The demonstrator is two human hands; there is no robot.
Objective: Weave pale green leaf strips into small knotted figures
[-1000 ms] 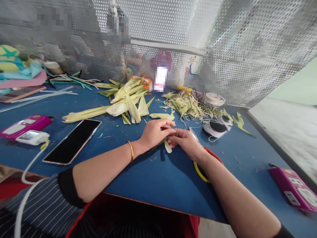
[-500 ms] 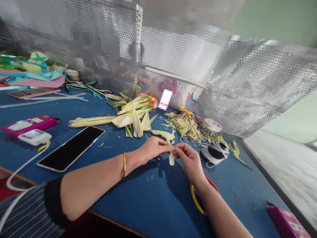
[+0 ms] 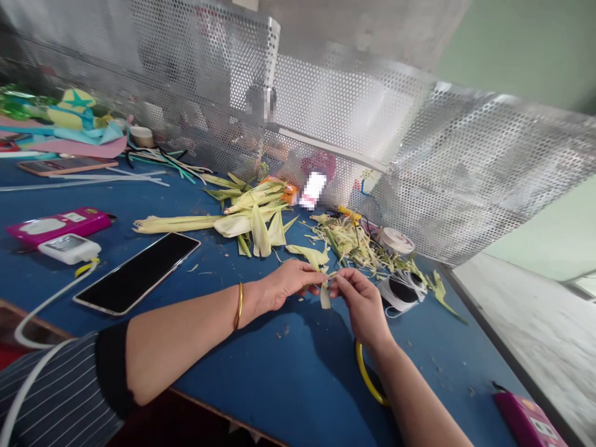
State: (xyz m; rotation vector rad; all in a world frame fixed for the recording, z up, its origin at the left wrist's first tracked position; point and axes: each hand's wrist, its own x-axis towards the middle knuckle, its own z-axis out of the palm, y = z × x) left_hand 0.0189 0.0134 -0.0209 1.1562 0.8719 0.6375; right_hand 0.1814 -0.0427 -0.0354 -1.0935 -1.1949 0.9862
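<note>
Blue is worn by the table [image 3: 261, 379], pale yellowish cream by the held husk [image 3: 325, 298], gold by the bangle [image 3: 239, 305], white pinstripes by the navy sleeve [image 3: 77, 388]!

Flat, thin strip of pale yellow-green husk [image 3: 325, 297], slightly right of and below the centre of the frame; blunt lower end hanging nearly vertical, upper part largely hidden.

Looks like a craft workshop we're in: a blue bench [image 3: 279, 391] runs up to perforated metal screens [image 3: 335, 105], corn husks [image 3: 261, 233] lie towards its far side, shredded scraps [image 3: 351, 242] heap up to their right near a spool of white cord [image 3: 401, 290], and coloured sheets [image 3: 84, 146] crowd the far left!
</note>
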